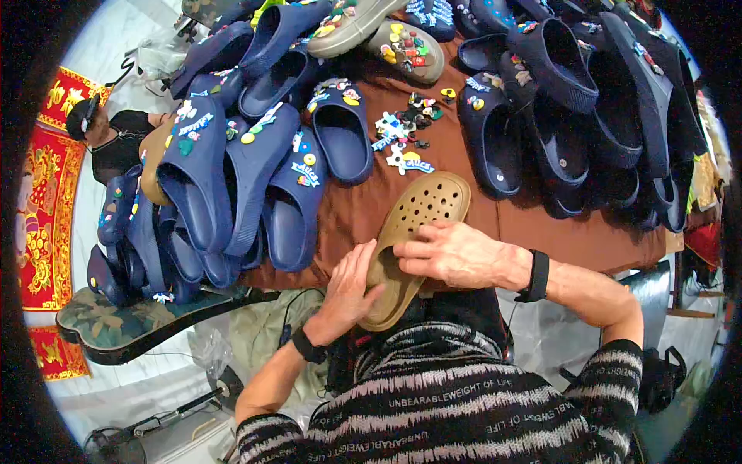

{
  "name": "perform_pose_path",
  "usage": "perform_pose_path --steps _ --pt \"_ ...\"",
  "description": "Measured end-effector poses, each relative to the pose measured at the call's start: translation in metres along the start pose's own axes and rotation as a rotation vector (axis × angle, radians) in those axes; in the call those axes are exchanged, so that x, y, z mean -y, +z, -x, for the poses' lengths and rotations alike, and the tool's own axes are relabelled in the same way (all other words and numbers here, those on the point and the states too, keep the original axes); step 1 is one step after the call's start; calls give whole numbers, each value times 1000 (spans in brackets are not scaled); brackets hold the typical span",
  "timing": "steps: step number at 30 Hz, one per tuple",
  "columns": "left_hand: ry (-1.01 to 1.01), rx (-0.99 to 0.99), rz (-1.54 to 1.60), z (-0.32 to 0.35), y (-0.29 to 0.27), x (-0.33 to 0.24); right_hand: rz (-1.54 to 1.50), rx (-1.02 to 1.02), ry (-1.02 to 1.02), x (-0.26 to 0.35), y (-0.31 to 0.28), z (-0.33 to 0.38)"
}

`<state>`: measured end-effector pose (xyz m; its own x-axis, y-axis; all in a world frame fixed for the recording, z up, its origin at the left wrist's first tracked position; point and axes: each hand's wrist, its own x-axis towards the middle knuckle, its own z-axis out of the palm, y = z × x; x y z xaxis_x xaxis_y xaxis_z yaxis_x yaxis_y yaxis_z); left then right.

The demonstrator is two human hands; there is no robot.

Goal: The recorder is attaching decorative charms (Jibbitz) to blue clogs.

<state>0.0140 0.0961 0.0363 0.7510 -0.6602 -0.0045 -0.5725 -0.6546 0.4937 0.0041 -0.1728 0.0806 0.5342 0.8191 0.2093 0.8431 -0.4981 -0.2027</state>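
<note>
A tan clog [430, 197] with a pattern of round holes in its upper lies tilted at the near edge of the brown cloth, toe pointing away. My left hand [348, 290] holds its left side near the heel, with the thumb over the footbed. My right hand [456, 255] is closed at the rim of the upper, its curled fingertips at the foot opening; whatever they may pinch is hidden. Just beyond the toe lies a loose pile of small colourful shoe charms [398, 131], with a yellow and blue one [410, 161] nearest the clog.
Decorated navy clogs are piled at left [193, 170] and right [556, 131]. A grey clog with charms [410, 50] stands at the back on the brown cloth [479, 220]. A camouflage-patterned seat [154, 317] is at lower left. Another person [116, 139] is beyond the left pile.
</note>
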Motion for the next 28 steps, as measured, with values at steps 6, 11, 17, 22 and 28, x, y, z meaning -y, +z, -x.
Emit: perform_pose_path --steps 6,11,17,22,28 --pt "-61 -67 61 1 16 9 -285 -548 760 -1 27 44" --pt "-155 -101 139 12 22 1 -531 -535 887 24 50 54" --pt "-318 -227 352 44 27 -21 -618 -515 875 29 49 38" --pt "-293 -183 289 55 41 -33 -557 -483 789 20 53 23" --pt "-165 -201 323 40 33 -29 -519 -386 798 -2 42 18"
